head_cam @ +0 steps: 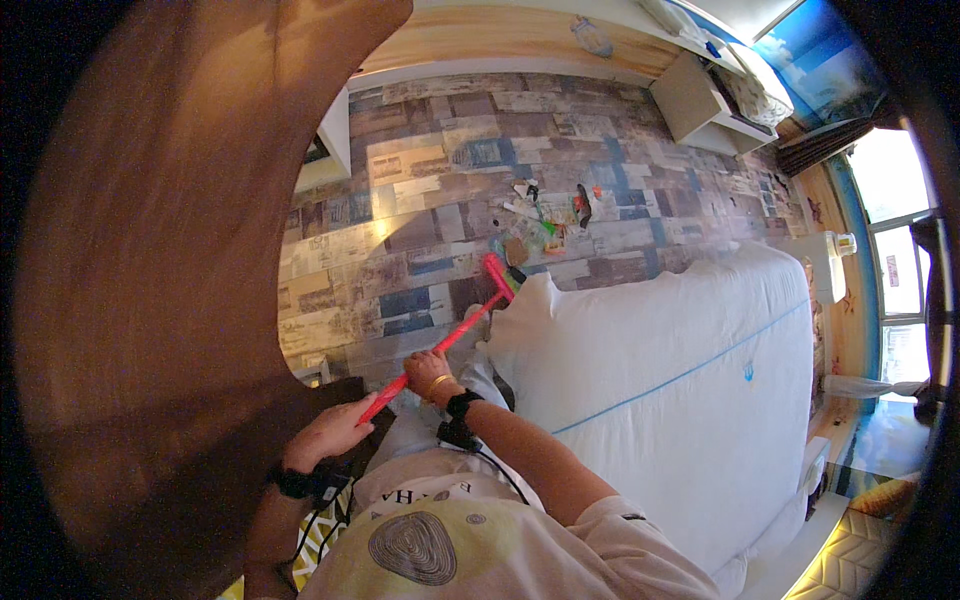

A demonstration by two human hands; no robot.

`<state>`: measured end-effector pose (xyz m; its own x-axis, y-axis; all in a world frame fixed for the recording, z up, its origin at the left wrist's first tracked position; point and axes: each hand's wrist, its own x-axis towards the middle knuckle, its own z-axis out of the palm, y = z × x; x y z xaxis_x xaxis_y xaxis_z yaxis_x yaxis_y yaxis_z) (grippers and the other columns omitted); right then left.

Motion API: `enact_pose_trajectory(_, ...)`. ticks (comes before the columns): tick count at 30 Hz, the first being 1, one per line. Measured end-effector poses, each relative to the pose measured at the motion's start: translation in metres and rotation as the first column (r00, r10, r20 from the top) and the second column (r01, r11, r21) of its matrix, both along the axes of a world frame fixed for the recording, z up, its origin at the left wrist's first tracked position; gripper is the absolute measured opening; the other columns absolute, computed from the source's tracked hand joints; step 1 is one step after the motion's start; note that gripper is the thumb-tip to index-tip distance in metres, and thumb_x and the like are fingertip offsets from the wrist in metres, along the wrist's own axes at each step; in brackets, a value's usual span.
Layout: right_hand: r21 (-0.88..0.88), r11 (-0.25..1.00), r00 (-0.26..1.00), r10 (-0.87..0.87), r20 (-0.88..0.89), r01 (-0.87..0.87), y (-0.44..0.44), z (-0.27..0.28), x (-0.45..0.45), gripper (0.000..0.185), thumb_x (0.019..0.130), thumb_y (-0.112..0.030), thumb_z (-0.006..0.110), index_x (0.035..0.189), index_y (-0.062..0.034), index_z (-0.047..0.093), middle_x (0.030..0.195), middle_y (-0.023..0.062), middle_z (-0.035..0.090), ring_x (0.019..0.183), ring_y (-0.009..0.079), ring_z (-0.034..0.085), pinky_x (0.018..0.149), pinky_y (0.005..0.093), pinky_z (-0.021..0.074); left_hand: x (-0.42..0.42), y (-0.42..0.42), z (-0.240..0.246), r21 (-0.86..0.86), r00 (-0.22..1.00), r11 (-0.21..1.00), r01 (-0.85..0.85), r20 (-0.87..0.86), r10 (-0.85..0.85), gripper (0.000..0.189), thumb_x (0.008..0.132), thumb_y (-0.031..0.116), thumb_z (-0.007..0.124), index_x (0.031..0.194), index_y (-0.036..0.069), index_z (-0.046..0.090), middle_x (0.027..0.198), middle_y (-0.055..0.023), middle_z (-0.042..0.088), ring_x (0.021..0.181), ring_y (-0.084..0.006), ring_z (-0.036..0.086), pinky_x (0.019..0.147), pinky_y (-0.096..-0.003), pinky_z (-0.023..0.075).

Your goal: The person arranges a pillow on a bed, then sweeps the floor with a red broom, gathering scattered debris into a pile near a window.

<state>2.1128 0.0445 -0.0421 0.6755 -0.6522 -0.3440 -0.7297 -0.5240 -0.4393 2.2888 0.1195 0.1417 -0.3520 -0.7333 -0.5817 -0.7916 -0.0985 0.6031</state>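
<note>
My left hand (330, 435) is closed around the upper end of a pinkish-red pole. Further down the same pole grips my right hand (430, 375), which has a gold-coloured bracelet at its wrist. The pole belongs to a long-handled broom or similar floor tool (469, 321), whose red head is at floor level beside the corner of the white-covered bed. Just beyond the head lies a scattered pile of litter (540, 221) with brown, green, orange, white and dark pieces. Part of the head's underside is hidden by the bed cover.
A bed with a white sheet (660, 360) fills the right side. A large brown wooden surface (150, 225) curves along the left. White furniture (690, 105) stands by the far wall, over patchwork-patterned flooring (420, 262). Black cables hang by my wrists.
</note>
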Motion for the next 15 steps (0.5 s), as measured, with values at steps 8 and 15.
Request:
enact_pose_trajectory(8,0.049,0.97,0.921,-0.21,-0.327,0.239,-0.172,-0.024,-0.105,0.023,0.076,-0.027,0.057,0.095,-0.0134,0.06,0.102,0.006,0.059,0.101,0.0246,0.054,0.083,0.0461,0.0406,-0.103,-0.179,-0.061,0.074,1.0,0.997,0.009,-0.03,-0.007,0.061,0.082,0.027,0.054,0.134,0.008,0.029,0.1,-0.0248,0.057,0.091,-0.038,0.056,0.076,-0.0427,0.0444)
enact_pose_trajectory(15,-0.035,0.989,0.988,-0.146,-0.041,0.145,-0.262,0.019,-0.089,0.017,0.077,-0.024,0.057,0.088,-0.0125,0.061,0.092,0.0097,0.062,0.09,0.0275,0.059,0.078,0.0495,0.039,-0.079,-0.278,0.003,0.088,0.997,0.993,-0.073,-0.014,0.075,0.052,0.083,0.026,0.056,0.129,0.007,0.039,0.108,-0.0203,0.056,0.097,-0.0308,0.057,0.083,-0.0354,0.044)
